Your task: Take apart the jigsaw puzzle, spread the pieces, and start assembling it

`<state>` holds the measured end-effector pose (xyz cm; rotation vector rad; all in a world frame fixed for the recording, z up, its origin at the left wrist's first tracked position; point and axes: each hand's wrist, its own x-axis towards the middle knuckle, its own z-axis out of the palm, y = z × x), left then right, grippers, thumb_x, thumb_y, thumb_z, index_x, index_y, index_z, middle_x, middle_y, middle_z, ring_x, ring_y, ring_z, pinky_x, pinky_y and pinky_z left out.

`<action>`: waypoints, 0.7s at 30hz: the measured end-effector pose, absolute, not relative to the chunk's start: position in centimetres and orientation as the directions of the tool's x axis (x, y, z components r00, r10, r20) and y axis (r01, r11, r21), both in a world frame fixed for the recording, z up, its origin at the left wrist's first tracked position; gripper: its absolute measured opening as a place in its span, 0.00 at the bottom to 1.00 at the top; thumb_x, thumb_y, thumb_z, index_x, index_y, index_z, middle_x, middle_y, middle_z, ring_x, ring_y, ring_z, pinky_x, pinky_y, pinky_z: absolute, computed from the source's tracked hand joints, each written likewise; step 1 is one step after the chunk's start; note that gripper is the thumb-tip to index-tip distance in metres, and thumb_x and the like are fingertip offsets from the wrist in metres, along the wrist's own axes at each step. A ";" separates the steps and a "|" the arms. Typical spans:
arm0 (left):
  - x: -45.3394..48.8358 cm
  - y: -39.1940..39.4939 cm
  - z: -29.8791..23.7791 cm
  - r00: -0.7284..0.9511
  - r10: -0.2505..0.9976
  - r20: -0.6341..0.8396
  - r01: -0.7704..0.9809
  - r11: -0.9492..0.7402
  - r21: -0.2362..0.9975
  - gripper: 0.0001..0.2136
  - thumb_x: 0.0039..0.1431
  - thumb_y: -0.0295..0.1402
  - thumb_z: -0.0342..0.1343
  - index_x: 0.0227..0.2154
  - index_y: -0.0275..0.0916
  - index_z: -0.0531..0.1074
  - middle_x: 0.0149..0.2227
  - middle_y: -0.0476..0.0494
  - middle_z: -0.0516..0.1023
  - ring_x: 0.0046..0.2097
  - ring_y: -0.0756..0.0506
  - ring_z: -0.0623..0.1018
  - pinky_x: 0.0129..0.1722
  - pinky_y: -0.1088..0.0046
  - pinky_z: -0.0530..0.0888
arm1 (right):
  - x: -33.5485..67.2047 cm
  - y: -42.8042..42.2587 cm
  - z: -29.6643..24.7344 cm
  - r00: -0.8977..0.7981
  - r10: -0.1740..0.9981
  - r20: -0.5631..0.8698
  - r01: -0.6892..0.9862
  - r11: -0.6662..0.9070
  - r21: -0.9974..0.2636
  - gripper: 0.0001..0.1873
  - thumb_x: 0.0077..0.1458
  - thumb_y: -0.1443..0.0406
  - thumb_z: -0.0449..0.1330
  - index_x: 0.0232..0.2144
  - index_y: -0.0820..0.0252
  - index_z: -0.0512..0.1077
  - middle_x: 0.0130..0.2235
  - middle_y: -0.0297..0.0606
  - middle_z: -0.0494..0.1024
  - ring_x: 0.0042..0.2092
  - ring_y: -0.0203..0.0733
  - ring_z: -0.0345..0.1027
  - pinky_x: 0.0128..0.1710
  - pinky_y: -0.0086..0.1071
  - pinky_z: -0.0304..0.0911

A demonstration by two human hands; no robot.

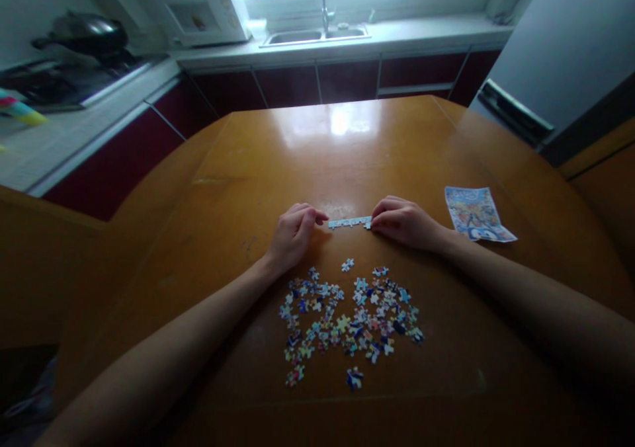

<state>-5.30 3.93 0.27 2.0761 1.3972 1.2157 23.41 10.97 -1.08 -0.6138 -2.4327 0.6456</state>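
A narrow strip of joined jigsaw pieces (349,222) lies on the wooden table, pale blue along its straight far edge. At its right end my right hand (404,222) is closed, its fingertips gripping the end piece and partly hiding it. My left hand (294,234) rests just off the left end, its fingers loosely bent and apart, with nothing visible in them. One loose jigsaw piece (348,264) sits between the strip and a spread pile of jigsaw pieces (342,325) of many colours. Another loose piece (354,377) lies on the pile's near side.
A creased printed picture sheet (473,214) lies to the right of my right hand. Beyond the wooden table (317,159) runs a counter with a sink (317,37) and a microwave (198,14). A pan (92,34) stands on the stove at left; a fridge (560,57) is at right.
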 end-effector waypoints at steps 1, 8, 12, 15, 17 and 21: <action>-5.3 3.9 0.3 0.144 0.878 0.456 0.572 -0.450 0.686 0.21 0.72 0.41 0.43 0.33 0.40 0.78 0.30 0.45 0.79 0.36 0.46 0.76 0.41 0.65 0.72 | 23.4 11.0 -1.0 -0.749 0.543 0.379 0.285 0.781 -0.556 0.09 0.62 0.62 0.59 0.32 0.52 0.80 0.38 0.38 0.77 0.41 0.41 0.69 0.41 0.37 0.66; -5.2 3.8 0.3 0.136 0.875 0.465 0.575 -0.452 0.682 0.21 0.72 0.40 0.43 0.32 0.39 0.78 0.30 0.45 0.78 0.36 0.46 0.76 0.41 0.66 0.71 | 23.6 10.8 -0.6 -0.702 0.568 0.430 0.286 0.778 -0.560 0.08 0.59 0.65 0.60 0.37 0.52 0.80 0.39 0.40 0.76 0.42 0.44 0.69 0.43 0.40 0.66; -5.2 3.8 0.4 0.127 0.879 0.460 0.576 -0.443 0.687 0.21 0.72 0.40 0.43 0.32 0.39 0.78 0.30 0.45 0.78 0.36 0.46 0.76 0.41 0.65 0.71 | 23.8 10.8 -0.6 -0.700 0.555 0.448 0.291 0.796 -0.532 0.10 0.59 0.68 0.58 0.37 0.52 0.80 0.40 0.40 0.75 0.43 0.45 0.68 0.43 0.41 0.66; -5.3 3.8 0.4 0.126 0.879 0.461 0.578 -0.442 0.685 0.21 0.72 0.40 0.42 0.31 0.39 0.78 0.29 0.45 0.78 0.36 0.46 0.76 0.41 0.65 0.71 | 23.7 10.9 -0.9 -0.732 0.529 0.430 0.286 0.810 -0.512 0.11 0.59 0.69 0.58 0.36 0.51 0.80 0.41 0.40 0.75 0.44 0.45 0.68 0.43 0.40 0.65; -5.3 3.9 0.3 0.125 0.878 0.462 0.575 -0.444 0.688 0.21 0.72 0.40 0.43 0.31 0.39 0.78 0.29 0.45 0.78 0.36 0.46 0.76 0.40 0.65 0.71 | 23.7 10.9 -1.0 -0.743 0.518 0.424 0.280 0.815 -0.507 0.11 0.59 0.70 0.58 0.35 0.50 0.80 0.41 0.39 0.75 0.44 0.44 0.67 0.43 0.39 0.65; -5.5 4.0 0.0 0.121 0.881 0.457 0.563 -0.440 0.700 0.21 0.72 0.40 0.43 0.32 0.38 0.78 0.30 0.45 0.78 0.36 0.46 0.76 0.42 0.65 0.71 | 23.5 11.0 -1.1 -0.735 0.511 0.445 0.273 0.825 -0.496 0.10 0.61 0.68 0.58 0.37 0.52 0.80 0.40 0.40 0.75 0.43 0.45 0.67 0.42 0.40 0.66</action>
